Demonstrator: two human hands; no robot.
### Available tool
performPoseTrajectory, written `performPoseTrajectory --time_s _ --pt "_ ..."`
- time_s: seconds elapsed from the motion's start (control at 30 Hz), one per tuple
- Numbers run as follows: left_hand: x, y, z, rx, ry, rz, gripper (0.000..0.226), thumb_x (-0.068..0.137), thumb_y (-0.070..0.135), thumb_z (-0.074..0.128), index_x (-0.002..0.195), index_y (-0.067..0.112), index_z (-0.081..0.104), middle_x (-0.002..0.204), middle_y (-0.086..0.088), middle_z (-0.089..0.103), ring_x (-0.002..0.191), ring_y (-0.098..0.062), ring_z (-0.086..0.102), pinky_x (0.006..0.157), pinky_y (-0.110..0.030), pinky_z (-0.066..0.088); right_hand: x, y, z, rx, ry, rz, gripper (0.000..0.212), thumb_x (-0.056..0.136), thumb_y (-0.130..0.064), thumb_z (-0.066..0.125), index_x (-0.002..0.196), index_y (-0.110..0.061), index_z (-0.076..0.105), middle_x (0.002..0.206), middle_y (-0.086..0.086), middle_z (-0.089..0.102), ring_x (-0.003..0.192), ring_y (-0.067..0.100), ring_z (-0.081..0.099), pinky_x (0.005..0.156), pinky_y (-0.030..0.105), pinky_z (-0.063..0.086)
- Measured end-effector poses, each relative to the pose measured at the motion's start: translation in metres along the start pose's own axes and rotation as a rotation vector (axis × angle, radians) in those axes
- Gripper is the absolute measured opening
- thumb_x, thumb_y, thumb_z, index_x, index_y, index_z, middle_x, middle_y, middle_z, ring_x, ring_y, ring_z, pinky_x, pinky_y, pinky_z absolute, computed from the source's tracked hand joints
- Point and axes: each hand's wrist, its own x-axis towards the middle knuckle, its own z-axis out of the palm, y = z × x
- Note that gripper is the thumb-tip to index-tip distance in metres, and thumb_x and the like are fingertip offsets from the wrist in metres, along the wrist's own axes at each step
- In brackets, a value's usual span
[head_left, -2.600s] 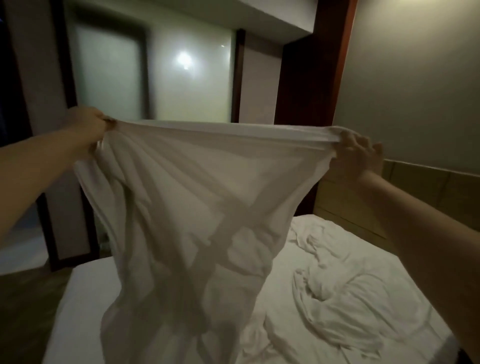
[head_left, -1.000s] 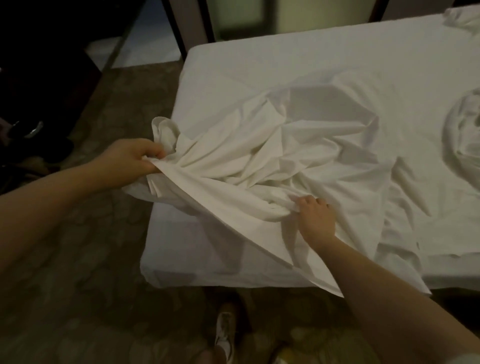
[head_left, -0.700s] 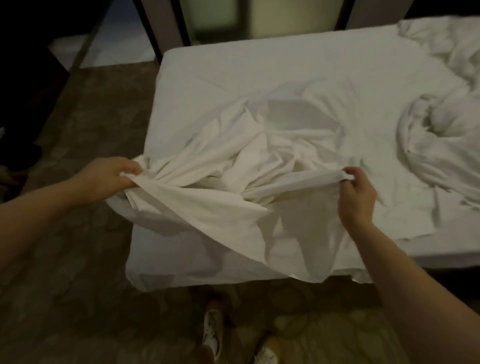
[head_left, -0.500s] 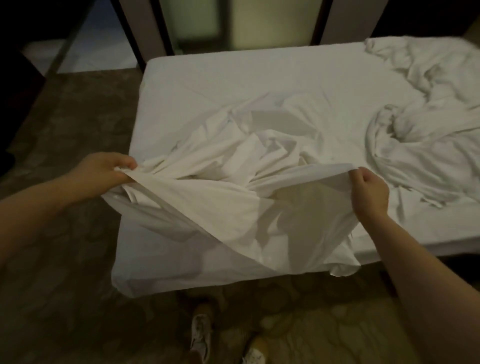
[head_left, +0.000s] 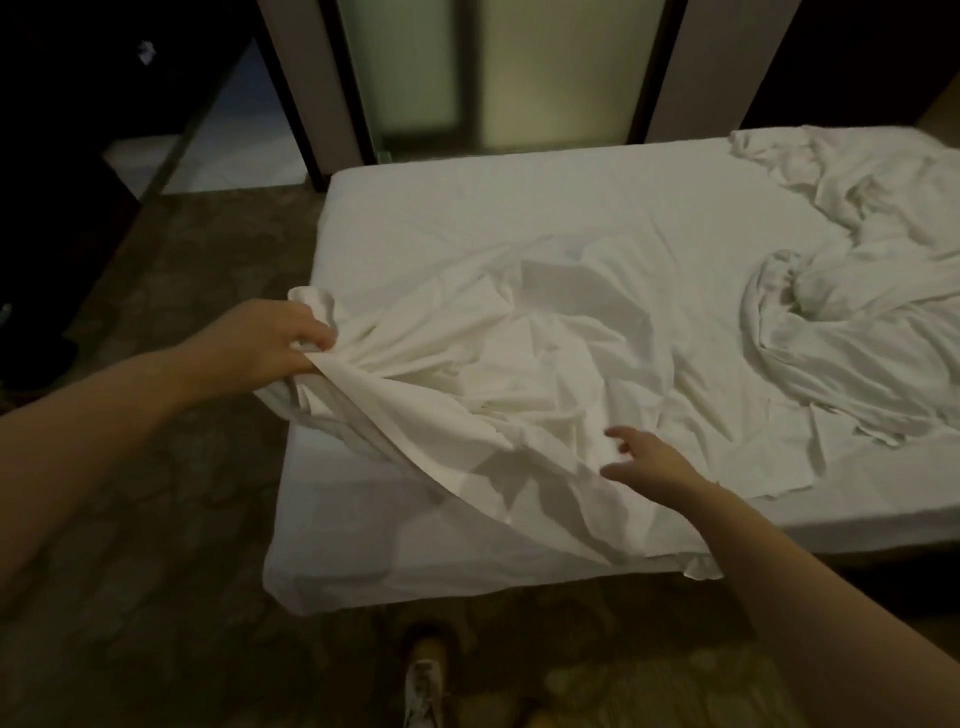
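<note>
Dimly: left hand (head_left: 270, 338) bunches sheet (head_left: 519, 374) (fingertips hidden); right hand (head_left: 647, 460) spread.

Left hand (head_left: 270, 338), right hand (head_left: 649, 461) bare; pale sneaker (head_left: 423, 688).

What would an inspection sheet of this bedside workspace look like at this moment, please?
Surface: bed, white cover, mostly smooth at the far left.
Job's things: sheet, white, crumpled on the near left corner, one edge hanging over the near side.
Clutter: bedding bundle, white, rumpled at the right.
Hands: left hand grips a bunched corner of the sheet; right hand open, fingers spread over the sheet, contact unclear.
Cables: nothing seen.
Surroundings: patterned carpet; frosted panels behind the bed; a shoe at the bottom edge; dim light.
</note>
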Motion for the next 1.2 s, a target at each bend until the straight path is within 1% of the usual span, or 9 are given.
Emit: performPoseTrajectory --time_s 0.07,0.23,0.37,0.47,0.6,0.7,0.83,1.0,1.2 --pt "-0.002 0.002 -0.004 0.022 0.019 0.110 0.042 0.078 0.045 0.055 0.094 0.010 0.072 0.091 -0.005 0.064 0.083 -0.020 0.058 0.068 -0.017 0.037 -0.003 -0.045 -0.005 0.041 0.086 -0.183 0.055 0.085 -0.026 0.064 0.137 -0.025 0.043 0.129 0.004 0.053 0.116 0.018 0.051 0.093 0.028 0.039" --pt "-0.008 0.009 -0.014 0.145 -0.049 0.195 0.018 0.089 0.033 0.052 0.094 0.025 0.068 0.090 0.010 0.046 0.082 -0.005 0.045 0.065 -0.011 0.033 -0.017 -0.170 -0.014 0.059 0.166 -0.676 0.057 0.086 -0.027 0.066 0.138 -0.027 0.043 0.134 -0.003 0.051 0.119 0.009 0.047 0.089 0.013 0.030" --pt "-0.018 0.014 -0.024 0.195 0.032 0.395 0.022 0.081 0.037 0.045 0.078 0.029 0.065 0.075 0.011 0.048 0.065 0.004 0.035 0.047 -0.012 0.037 -0.025 -0.247 -0.012 -0.026 0.082 -0.952 0.083 0.079 -0.036 0.074 0.147 -0.027 0.027 0.150 -0.003 0.034 0.134 0.013 0.033 0.107 0.023 0.026" --pt "-0.023 0.014 -0.028 0.233 -0.006 0.434 0.008 0.085 0.026 0.060 0.080 0.028 0.066 0.076 0.009 0.048 0.062 -0.001 0.038 0.050 -0.007 0.024 -0.017 -0.272 -0.010 -0.068 0.048 -0.996 0.081 0.076 -0.037 0.076 0.144 -0.026 0.033 0.141 -0.001 0.046 0.126 0.016 0.043 0.103 0.029 0.035" --pt "-0.025 -0.006 -0.027 0.177 -0.006 0.437 0.007 0.086 0.030 0.064 0.091 0.032 0.067 0.084 0.008 0.055 0.065 0.001 0.039 0.056 -0.006 0.023 -0.008 -0.282 -0.015 -0.330 -0.069 -0.985 0.032 0.082 -0.039 0.068 0.111 -0.025 0.065 0.071 -0.021 0.046 0.080 0.009 0.045 0.075 0.026 0.031" --pt "-0.021 -0.015 -0.024 0.195 0.020 0.401 0.008 0.085 0.029 0.066 0.093 0.031 0.068 0.082 0.011 0.047 0.057 0.003 0.033 0.053 -0.005 0.019 -0.007 -0.284 -0.028 -0.599 0.039 -1.018 0.031 0.085 -0.049 0.059 0.110 -0.032 0.063 0.080 -0.012 0.052 0.085 0.009 0.040 0.082 0.032 0.031" --pt "-0.018 -0.021 -0.032 0.181 -0.004 0.260 0.023 0.095 0.035 0.048 0.112 0.032 0.063 0.105 0.005 0.053 0.087 -0.009 0.052 0.072 -0.020 0.048 -0.002 -0.264 -0.038 -0.712 0.315 -1.214 0.023 0.088 -0.046 0.053 0.097 -0.026 0.061 0.083 -0.011 0.060 0.086 0.013 0.046 0.074 0.033 0.028" --pt "-0.011 -0.019 -0.040 0.190 -0.004 0.246 0.026 0.095 0.037 0.045 0.117 0.034 0.060 0.111 0.006 0.050 0.087 -0.006 0.046 0.066 -0.005 0.032 -0.001 -0.247 -0.034 -0.747 0.622 -1.237 0.030 0.086 -0.045 0.041 0.074 -0.025 0.060 0.066 -0.014 0.058 0.081 0.017 0.051 0.076 0.033 0.027" --pt "-0.013 -0.011 -0.051 0.160 0.076 0.244 0.023 0.094 0.027 0.052 0.112 0.028 0.065 0.108 0.001 0.055 0.087 -0.015 0.054 0.076 -0.026 0.049 0.002 -0.219 -0.057 -0.890 0.568 -0.971 0.023 0.077 -0.042 0.051 0.090 -0.039 0.070 0.089 -0.020 0.067 0.102 0.023 0.058 0.100 0.044 0.025"
